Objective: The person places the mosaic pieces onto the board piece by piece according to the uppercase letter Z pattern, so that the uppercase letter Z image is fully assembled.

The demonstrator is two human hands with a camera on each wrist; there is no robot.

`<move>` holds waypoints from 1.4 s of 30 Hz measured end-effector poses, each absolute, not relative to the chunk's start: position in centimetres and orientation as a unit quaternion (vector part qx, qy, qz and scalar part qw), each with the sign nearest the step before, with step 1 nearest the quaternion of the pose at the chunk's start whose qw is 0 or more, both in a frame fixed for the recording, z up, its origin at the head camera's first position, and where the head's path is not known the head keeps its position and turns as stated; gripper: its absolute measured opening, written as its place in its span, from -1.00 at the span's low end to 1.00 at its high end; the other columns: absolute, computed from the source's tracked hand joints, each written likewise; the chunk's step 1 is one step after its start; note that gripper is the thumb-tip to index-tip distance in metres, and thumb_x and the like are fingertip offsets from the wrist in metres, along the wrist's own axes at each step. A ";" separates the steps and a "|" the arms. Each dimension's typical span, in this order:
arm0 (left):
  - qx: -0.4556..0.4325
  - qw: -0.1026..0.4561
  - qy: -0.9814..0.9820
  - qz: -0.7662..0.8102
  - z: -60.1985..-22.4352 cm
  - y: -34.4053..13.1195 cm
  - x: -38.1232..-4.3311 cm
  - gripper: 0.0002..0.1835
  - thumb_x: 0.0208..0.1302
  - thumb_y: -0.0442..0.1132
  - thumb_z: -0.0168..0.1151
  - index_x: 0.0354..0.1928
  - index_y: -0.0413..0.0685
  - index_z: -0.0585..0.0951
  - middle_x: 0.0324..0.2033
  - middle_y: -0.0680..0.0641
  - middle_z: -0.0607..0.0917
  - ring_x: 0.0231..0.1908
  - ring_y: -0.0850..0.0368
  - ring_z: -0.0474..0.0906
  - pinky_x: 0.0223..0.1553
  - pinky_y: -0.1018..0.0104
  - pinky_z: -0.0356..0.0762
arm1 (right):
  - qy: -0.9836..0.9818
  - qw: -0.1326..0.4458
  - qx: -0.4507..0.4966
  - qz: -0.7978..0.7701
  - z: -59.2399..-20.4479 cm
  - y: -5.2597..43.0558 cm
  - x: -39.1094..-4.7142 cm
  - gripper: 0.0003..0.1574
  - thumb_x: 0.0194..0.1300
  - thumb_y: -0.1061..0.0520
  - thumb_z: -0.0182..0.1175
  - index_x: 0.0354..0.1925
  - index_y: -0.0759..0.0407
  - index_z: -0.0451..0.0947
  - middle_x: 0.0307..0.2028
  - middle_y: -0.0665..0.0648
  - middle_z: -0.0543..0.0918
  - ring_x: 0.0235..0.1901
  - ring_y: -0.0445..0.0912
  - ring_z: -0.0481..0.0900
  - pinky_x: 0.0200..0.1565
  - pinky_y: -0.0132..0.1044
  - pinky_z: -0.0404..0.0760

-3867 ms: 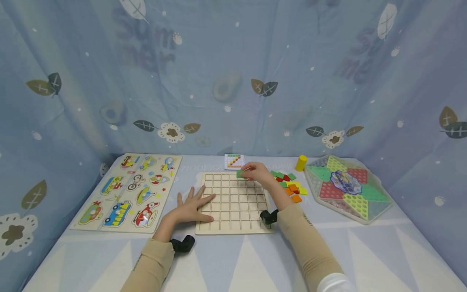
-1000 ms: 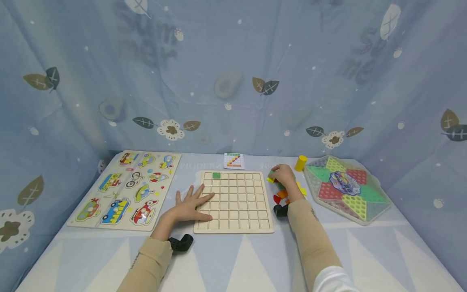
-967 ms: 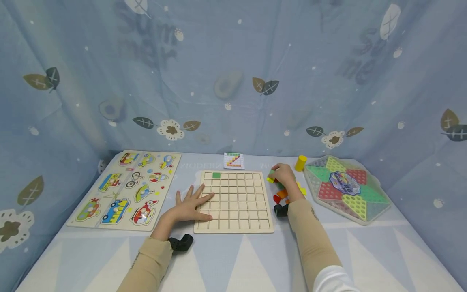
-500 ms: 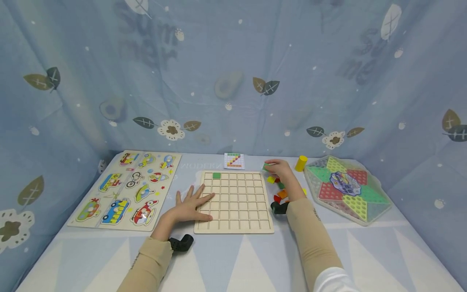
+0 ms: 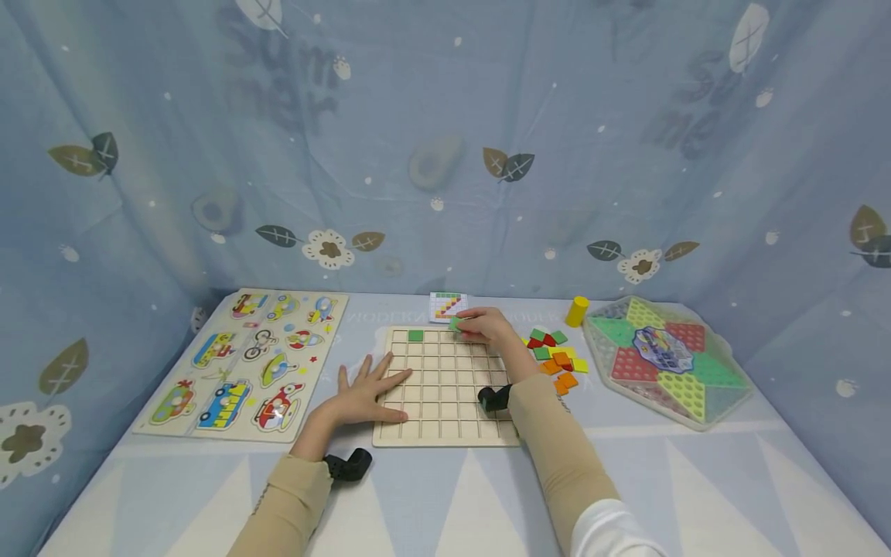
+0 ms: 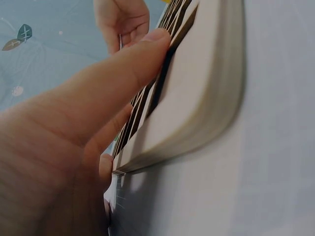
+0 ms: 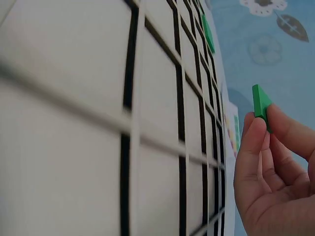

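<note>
A wooden grid board (image 5: 445, 387) lies flat on the table, with one green square tile (image 5: 415, 336) set in its top row. My left hand (image 5: 365, 394) rests with spread fingers on the board's left side; in the left wrist view its thumb (image 6: 118, 69) reaches over the board's edge. My right hand (image 5: 485, 325) pinches another green tile (image 7: 261, 105) between thumb and fingertips, above the board's far edge. Just behind the board lies a small pattern card (image 5: 445, 305), partly covered by the right hand in the head view.
Right of the board lies a pile of green, red, yellow and orange tiles (image 5: 560, 360). A yellow cylinder (image 5: 577, 311) stands behind it. Further right is a hexagonal Chinese checkers set (image 5: 664, 356). A vehicle picture puzzle (image 5: 244, 363) lies on the left.
The right hand has lifted a green tile from the pile and carried it left over the board's far edge. The earlier green tile sits in the top row. The left hand stays put.
</note>
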State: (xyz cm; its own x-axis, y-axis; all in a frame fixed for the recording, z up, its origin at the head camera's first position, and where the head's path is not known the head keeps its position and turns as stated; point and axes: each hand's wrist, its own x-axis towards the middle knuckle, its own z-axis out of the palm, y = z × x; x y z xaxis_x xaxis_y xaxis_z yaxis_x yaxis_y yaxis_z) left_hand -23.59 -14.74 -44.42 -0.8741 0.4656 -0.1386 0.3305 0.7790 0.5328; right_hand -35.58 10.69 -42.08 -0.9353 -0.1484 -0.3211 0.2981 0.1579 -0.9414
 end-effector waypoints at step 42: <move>0.195 0.128 0.942 0.243 -44.7 -14.7 -23.8 0.03 0.00 0.24 0.28 0.43 -0.02 0.06 0.43 -0.19 -0.12 0.37 -0.32 -0.40 0.13 -0.39 -0.65 | 0.825 0.140 -0.023 -0.547 -41.9 8.5 -35.5 -0.63 0.21 0.24 0.22 0.00 0.30 0.51 -0.35 0.13 0.53 -0.48 -0.10 0.48 -0.38 -0.31 0.56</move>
